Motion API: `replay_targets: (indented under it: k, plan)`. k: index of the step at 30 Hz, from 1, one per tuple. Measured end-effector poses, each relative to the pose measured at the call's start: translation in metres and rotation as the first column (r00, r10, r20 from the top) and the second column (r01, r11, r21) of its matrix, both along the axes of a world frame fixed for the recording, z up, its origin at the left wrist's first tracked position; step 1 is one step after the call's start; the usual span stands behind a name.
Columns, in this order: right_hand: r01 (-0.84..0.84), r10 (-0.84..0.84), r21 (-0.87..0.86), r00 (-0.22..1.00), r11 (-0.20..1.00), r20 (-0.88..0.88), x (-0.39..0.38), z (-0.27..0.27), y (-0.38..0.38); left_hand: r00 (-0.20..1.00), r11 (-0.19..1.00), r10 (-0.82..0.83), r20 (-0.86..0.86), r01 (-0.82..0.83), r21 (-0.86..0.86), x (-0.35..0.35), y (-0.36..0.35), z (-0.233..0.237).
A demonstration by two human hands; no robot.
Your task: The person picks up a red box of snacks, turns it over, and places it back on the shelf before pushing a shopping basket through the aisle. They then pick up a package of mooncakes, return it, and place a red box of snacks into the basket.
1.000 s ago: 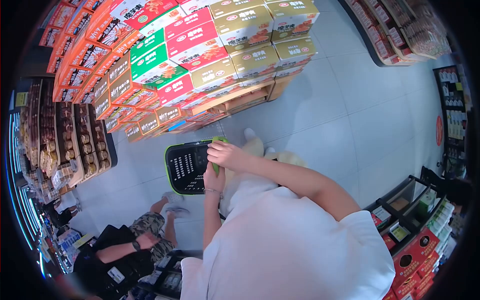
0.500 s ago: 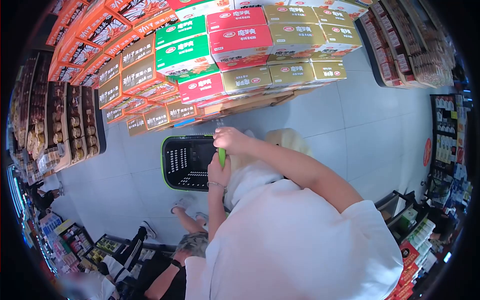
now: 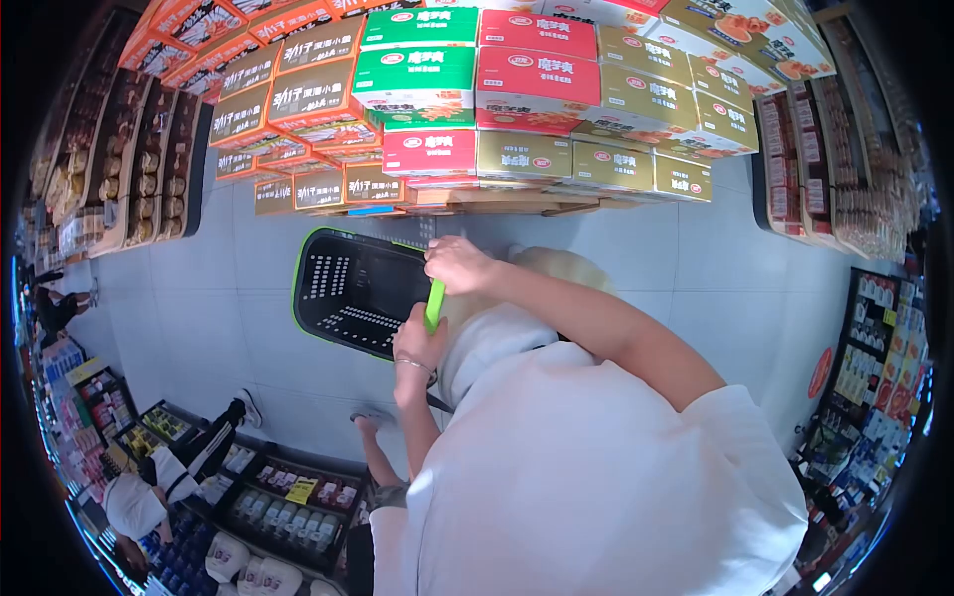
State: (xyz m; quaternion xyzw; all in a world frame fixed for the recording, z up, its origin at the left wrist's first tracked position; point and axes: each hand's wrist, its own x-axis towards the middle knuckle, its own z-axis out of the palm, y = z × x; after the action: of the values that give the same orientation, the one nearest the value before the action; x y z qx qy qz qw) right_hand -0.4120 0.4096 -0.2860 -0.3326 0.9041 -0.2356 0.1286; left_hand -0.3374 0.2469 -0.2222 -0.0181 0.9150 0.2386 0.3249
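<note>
A black shopping basket [image 3: 343,268] with a bright green rim hangs in front of me, to the left of my body. No goods show in the part of its inside that I can see. My left hand [image 3: 421,340], with a thin bracelet at the wrist, is closed around the lower end of the green handle [image 3: 434,304]. At the handle's upper end, my right hand [image 3: 461,264] is closed on it too, its arm reaching across my front. Part of the basket's right side is hidden behind my hands.
Stacked snack boxes [image 3: 537,84] in green, red, gold and orange stand ahead. Shelves [image 3: 139,169] rise at the left and more shelves [image 3: 810,169] at the right. A person [image 3: 179,482] is at lower left, beside a low display [image 3: 288,502]; another person's leg [image 3: 378,452] shows near me.
The view has turned, and the boxes sit further right and higher. The basket has shifted a little left and tilted, both hands still on its handle. The nearby person is now mostly hidden.
</note>
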Motion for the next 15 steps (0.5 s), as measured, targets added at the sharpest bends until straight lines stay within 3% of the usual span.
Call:
replay_targets:
  k: [1,4,9,11,15]
  plan:
    - [-0.022,0.022,0.003,1.000,1.000,0.009,0.001,-0.001,0.000,1.000,0.996,0.031,-0.003,-0.031,-0.082,0.005,0.001,0.003]
    - [-0.027,0.028,-0.127,1.000,0.992,0.002,0.007,0.003,0.001,0.995,0.991,0.100,-0.001,-0.100,-0.086,0.026,-0.006,0.009]
    - [-0.151,0.151,-0.123,0.988,0.981,-0.010,0.006,-0.005,0.005,0.947,0.939,0.313,0.069,-0.297,-0.172,0.077,-0.024,0.015]
    - [-0.226,0.238,-0.073,0.940,0.971,0.244,0.008,-0.006,0.010,0.922,0.915,0.377,0.087,-0.355,-0.192,0.094,-0.024,0.022]
    - [-0.353,0.370,-0.111,0.887,0.929,0.276,0.020,-0.004,0.014,0.916,0.906,0.371,0.154,-0.321,-0.277,0.127,-0.022,0.019]
